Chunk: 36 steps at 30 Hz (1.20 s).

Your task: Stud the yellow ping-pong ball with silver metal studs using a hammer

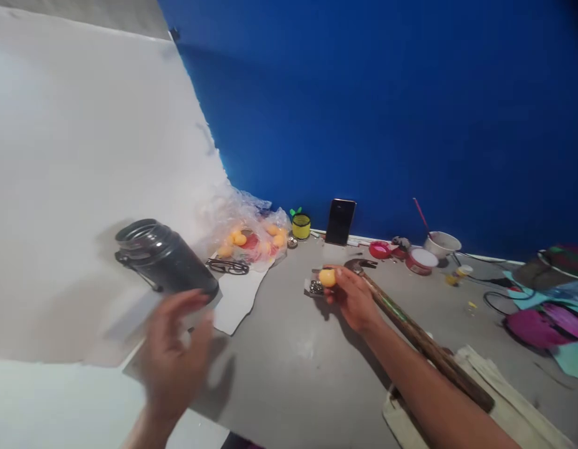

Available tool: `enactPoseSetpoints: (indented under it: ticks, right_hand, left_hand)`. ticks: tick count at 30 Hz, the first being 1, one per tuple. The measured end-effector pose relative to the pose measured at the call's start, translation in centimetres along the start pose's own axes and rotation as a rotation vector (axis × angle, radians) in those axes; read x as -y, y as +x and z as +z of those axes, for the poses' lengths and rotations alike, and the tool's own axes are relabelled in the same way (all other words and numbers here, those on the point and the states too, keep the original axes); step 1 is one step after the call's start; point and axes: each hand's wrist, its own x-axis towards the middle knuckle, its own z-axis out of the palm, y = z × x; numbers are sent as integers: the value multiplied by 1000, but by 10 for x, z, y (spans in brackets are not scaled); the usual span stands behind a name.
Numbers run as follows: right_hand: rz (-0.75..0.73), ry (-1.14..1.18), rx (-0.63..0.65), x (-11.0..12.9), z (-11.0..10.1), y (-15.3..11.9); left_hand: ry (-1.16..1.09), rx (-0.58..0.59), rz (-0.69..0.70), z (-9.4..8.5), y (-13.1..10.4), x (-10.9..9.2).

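Observation:
My right hand (354,299) pinches a small yellow-orange ball (327,278), likely a ping-pong ball, over the grey table. Just below and behind it lies a small box of shiny metal bits (316,287), partly hidden by the fingers. At the left, my left hand (179,349) hovers with thumb and fingers apart and nothing between them, slightly blurred. Nearest to it stands a dark, lidless flask (171,259); I cannot tell whether the fingertips touch its base. A claw hammer (429,346) with a worn wooden handle lies beside my right forearm.
A plastic bag (251,212) with several similar balls sits by the wall, near black-framed glasses (227,267) and white paper (237,302). Behind are a phone (341,222), a yellow pot (300,226) and a white cup (444,244). Rightward lie cloth (508,399) and a pink pouch (545,325).

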Motion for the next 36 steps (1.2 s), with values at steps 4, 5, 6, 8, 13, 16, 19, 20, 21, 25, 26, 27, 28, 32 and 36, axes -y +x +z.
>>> enactPoseSetpoints:
  ticks: [4,5,6,8,13,16,19,20,21,25,26,27,28,32,36]
  right_hand:
    - [33,-45,181,4,5,-8]
    - [31,-57,214,4,4,-9]
    - [22,-63,234,5,3,-10]
    - [6,-71,239,8,-1,-8]
    - [66,-327,143,35,-12,4]
    - [-43,-736,-21,70,-18,13]
    - [-197,-1097,-91,100,-28,18]
    - [-216,-1230,-115,104,-32,17]
    - [-198,-1375,-135,106,-36,16]
    - [40,-1852,-148,85,-56,2]
    - [48,-1891,-152,76,-61,-2]
    - [29,-1914,-164,67,-66,-5]
    - [-5,-1930,-188,58,-70,-8]
    - [-129,-1954,-287,32,-78,-14]
    - [-160,-1982,-318,21,-82,-14]
  left_hand:
    - [-215,506,208,72,-6,-42]
    - [-256,611,258,89,-4,-50]
    - [-301,685,302,105,-2,-57]
    - [-371,716,341,127,3,-63]
    - [-571,630,-5,152,8,-48]
    - [-715,566,-226,160,11,-31]
    - [-827,562,-356,166,14,-18]
    - [-874,565,-395,167,14,-15]
    - [-914,565,-429,168,14,-13]
    - [-944,577,-476,167,12,-13]
    - [-931,582,-478,166,11,-13]
    - [-922,587,-484,166,10,-15]
    - [-927,592,-498,165,9,-16]
    - [-1082,649,-598,164,9,-20]
    - [-1252,723,-677,160,10,-22]
